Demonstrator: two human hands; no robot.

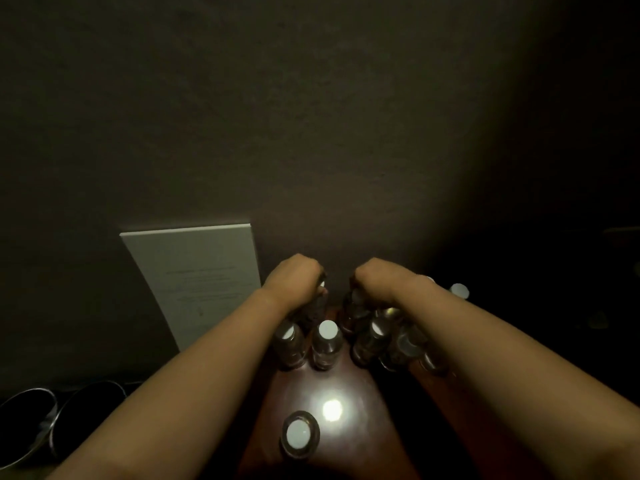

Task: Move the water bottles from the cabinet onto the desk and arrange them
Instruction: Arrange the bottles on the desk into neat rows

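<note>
Several clear water bottles with white caps stand on a glossy dark-brown desk (pixel 346 441), close to the wall. My left hand (pixel 294 278) is closed around the neck of a bottle (pixel 313 311) at the back of the group. My right hand (pixel 375 278) is closed around the top of another back bottle (pixel 353 308). In front of them stand two bottles (pixel 327 342) on the left and a tight cluster (pixel 375 336) on the right. One bottle (pixel 298 434) stands alone near me. The room is very dim.
A white printed card (pixel 197 282) leans against the dark wall at the left. Two dark round containers with shiny rims (pixel 31 424) sit at the lower left. A lamp glare (pixel 331 409) shines on the desk. Another white cap (pixel 459 291) shows at the far right.
</note>
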